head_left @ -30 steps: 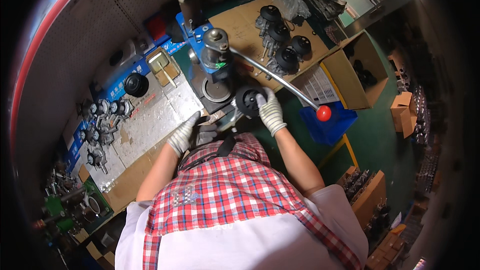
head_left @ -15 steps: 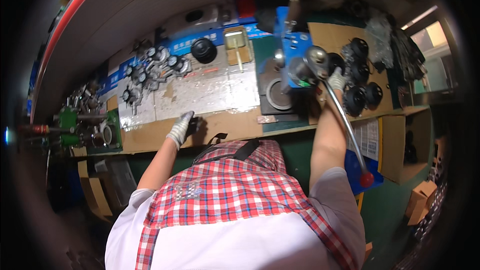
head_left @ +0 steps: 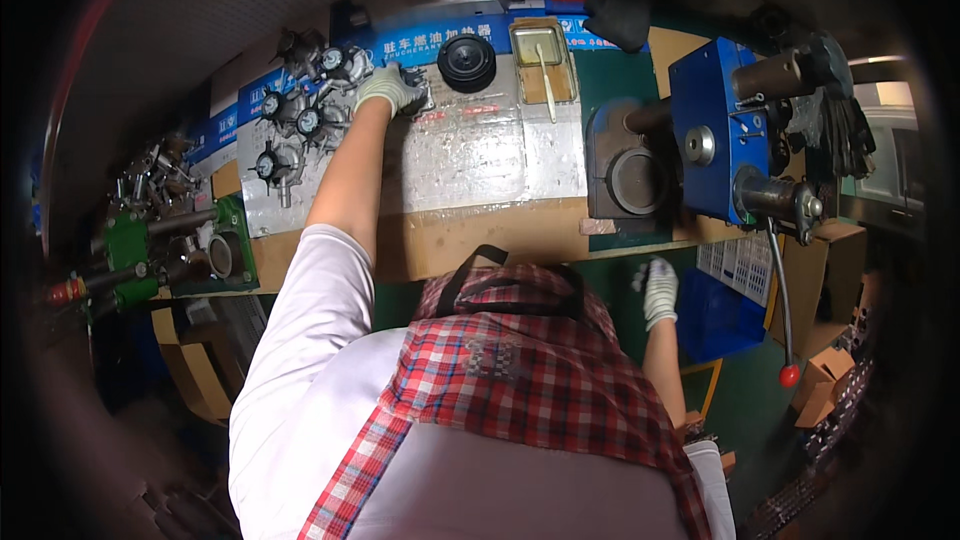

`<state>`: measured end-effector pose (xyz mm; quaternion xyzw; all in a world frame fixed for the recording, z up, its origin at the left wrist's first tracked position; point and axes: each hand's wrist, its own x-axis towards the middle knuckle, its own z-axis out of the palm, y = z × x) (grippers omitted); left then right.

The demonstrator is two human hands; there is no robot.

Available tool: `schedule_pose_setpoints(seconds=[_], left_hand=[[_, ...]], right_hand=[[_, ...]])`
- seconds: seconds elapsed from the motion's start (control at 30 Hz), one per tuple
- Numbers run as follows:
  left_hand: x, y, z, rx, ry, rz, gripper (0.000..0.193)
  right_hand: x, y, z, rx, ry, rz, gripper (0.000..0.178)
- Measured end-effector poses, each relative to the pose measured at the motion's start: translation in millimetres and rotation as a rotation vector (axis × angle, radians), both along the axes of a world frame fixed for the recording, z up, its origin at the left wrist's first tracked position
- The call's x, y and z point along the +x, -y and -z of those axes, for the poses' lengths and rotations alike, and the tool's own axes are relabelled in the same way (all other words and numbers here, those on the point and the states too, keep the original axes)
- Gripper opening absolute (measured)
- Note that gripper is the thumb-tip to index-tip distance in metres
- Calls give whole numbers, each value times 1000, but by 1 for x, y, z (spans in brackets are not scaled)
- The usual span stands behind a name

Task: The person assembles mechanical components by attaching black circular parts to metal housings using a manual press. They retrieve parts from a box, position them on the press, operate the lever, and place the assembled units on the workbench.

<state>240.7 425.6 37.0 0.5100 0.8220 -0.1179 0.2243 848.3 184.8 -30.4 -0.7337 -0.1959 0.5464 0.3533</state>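
The long table point(head_left: 608, 75) has a blue press point(head_left: 705, 130) near its right end; a tray point(head_left: 541, 62) sits by the back edge; the left hand point(head_left: 391, 93) reaches toward that edge, fingers bent; the right hand point(head_left: 657, 294) hangs past the front edge, loosely open; a black round thing point(head_left: 467, 63) sits left of the tray; beside it, the left hand touches a grey metal part point(head_left: 417, 90), but I cannot tell if it grips.
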Motion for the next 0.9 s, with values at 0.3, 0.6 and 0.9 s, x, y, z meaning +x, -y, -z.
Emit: schedule_pose_setpoints(seconds=[0.3, 0.6, 0.9], left_hand=[[54, 59, -39, -106, 64, 137, 58], [82, 249, 59, 97, 1111, -240, 96], [108, 236, 61, 194, 408, 239, 109]], right_hand=[[-198, -49, -26, 132, 466, -1207, 41], [-292, -266, -7, 324, 1060, -887, 39], [-306, -313, -9, 84, 1074, -862, 44]])
